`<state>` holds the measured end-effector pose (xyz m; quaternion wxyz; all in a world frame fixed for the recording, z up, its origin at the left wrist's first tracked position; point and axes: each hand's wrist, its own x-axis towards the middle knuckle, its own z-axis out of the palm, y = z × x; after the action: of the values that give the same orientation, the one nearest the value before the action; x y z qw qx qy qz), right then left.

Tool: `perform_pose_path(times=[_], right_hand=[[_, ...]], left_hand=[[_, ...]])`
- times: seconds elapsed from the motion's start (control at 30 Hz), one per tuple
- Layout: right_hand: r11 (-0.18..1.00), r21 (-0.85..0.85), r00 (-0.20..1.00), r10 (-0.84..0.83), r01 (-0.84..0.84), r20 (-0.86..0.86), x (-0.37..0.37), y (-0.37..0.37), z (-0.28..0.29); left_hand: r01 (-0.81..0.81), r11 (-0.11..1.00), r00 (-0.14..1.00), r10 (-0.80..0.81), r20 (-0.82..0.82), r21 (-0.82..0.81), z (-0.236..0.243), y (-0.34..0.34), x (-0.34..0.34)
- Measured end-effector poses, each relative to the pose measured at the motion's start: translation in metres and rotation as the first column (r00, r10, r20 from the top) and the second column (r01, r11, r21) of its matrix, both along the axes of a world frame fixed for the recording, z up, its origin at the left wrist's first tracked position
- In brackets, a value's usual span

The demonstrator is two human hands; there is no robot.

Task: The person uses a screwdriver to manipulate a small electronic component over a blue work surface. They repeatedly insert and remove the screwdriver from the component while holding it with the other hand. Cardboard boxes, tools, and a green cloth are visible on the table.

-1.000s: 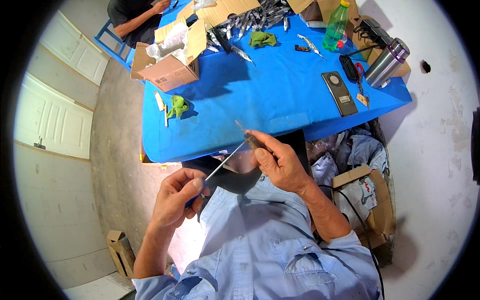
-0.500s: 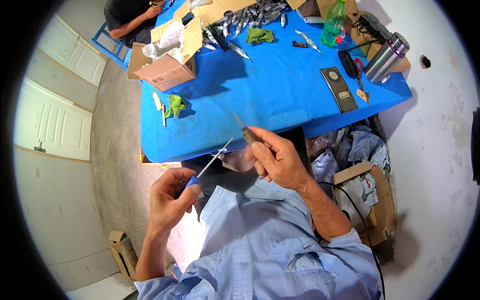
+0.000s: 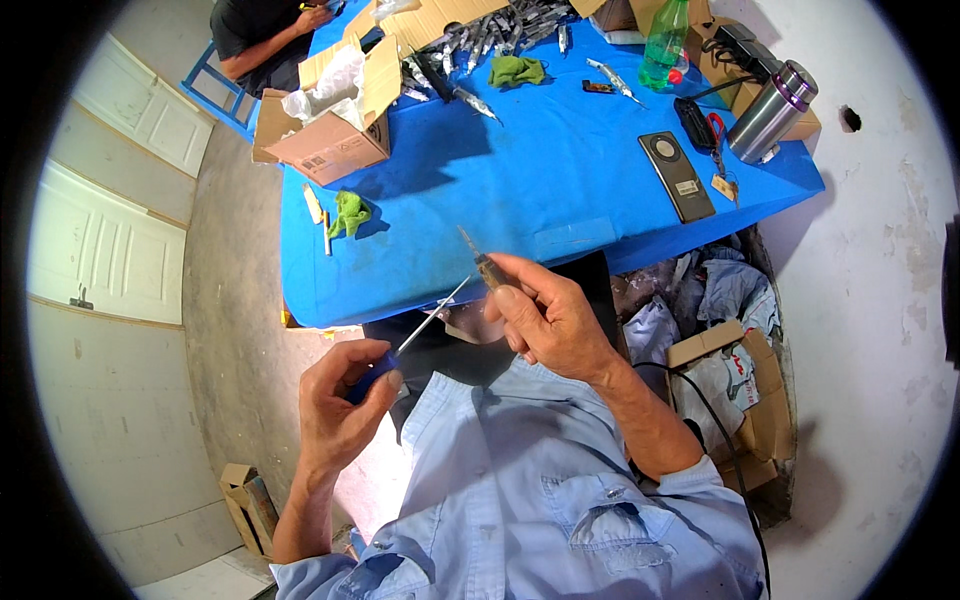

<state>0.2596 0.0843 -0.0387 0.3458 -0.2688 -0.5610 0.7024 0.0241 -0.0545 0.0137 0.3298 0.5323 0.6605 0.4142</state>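
My left hand point(image 3: 338, 410) is closed round the blue handle of a screwdriver point(image 3: 432, 317). Its thin metal shaft slants up to the right, and its tip lies close to the item in my other hand; whether they touch I cannot tell. Between the thumb and fingers of my right hand point(image 3: 553, 322) is a slim, dark brownish tool with a narrow pointed tip point(image 3: 485, 265), aimed up and left. My fingers hide its lower end. Both hands are above my lap, just in front of the near edge of the blue-covered table point(image 3: 450, 190).
A cardboard box point(image 3: 335, 150), a green cloth point(image 3: 350, 213) and a phone point(image 3: 677, 178) lie on the table. Many slim metal tools point(image 3: 500, 35) are piled at the back. A steel flask point(image 3: 772, 112) stands right, near a green bottle point(image 3: 665, 45). Another person point(image 3: 265, 40) sits far left.
The slim tool has tilted slightly to the left in my right hand. My left hand has turned a little on the screwdriver, so more of its blue handle shows.
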Motion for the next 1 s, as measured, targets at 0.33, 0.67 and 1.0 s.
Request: perform_pose_path(times=[0.33, 0.67, 1.0], right_hand=[[1.000, 0.005, 1.000, 0.011, -0.011, 0.004, -0.0009, -0.0004, -0.0019], [1.000, 0.007, 1.000, 0.010, -0.010, -0.010, -0.0020, -0.0012, -0.0050], [1.000, -0.030, 1.000, 0.009, -0.009, 0.008, -0.0044, -0.0017, -0.0040]], left_hand=[[0.018, 1.000, 0.999, -0.017, -0.046, 0.017, 0.0011, 0.0026, 0.0008], [0.029, 0.999, 0.997, -0.026, -0.077, 0.036, -0.0001, 0.0021, 0.0004], [0.036, 0.999, 0.996, -0.032, -0.083, 0.039, -0.0017, 0.0023, 0.0000]])
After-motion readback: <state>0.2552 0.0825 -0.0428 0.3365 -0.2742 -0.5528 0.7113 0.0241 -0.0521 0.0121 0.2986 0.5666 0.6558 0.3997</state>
